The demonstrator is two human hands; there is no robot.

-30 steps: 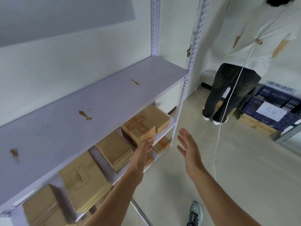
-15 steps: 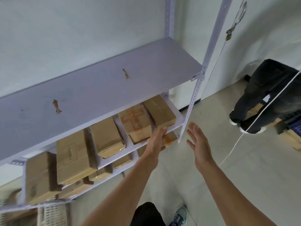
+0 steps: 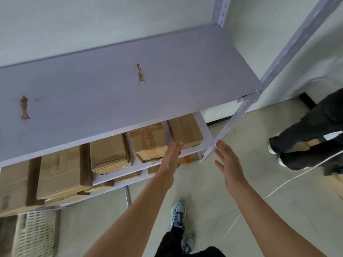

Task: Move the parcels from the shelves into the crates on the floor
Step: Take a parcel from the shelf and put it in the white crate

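Several brown cardboard parcels lie in a row on the middle shelf (image 3: 207,140) of a grey metal rack. My left hand (image 3: 171,157) reaches with straight fingers to the shelf's front edge, its fingertips at the gap between the taped parcel (image 3: 148,141) and the rightmost parcel (image 3: 184,130). My right hand (image 3: 229,164) hangs open in the air just right of the rack's front post (image 3: 225,130), holding nothing. More parcels (image 3: 187,159) lie on the shelf below, mostly hidden. A white slatted crate (image 3: 37,236) stands on the floor at the lower left.
The top shelf (image 3: 111,93) is bare apart from tape scraps and overhangs the parcels. Another person's dark-trousered legs (image 3: 311,138) stand on the concrete floor at the right, with a white cord (image 3: 278,188) trailing past. My own feet (image 3: 178,212) are below.
The view has tilted down and closer to the rack. Both hands stay open and have edged toward the rightmost parcels; the left hand's fingertips now reach the middle shelf's edge.
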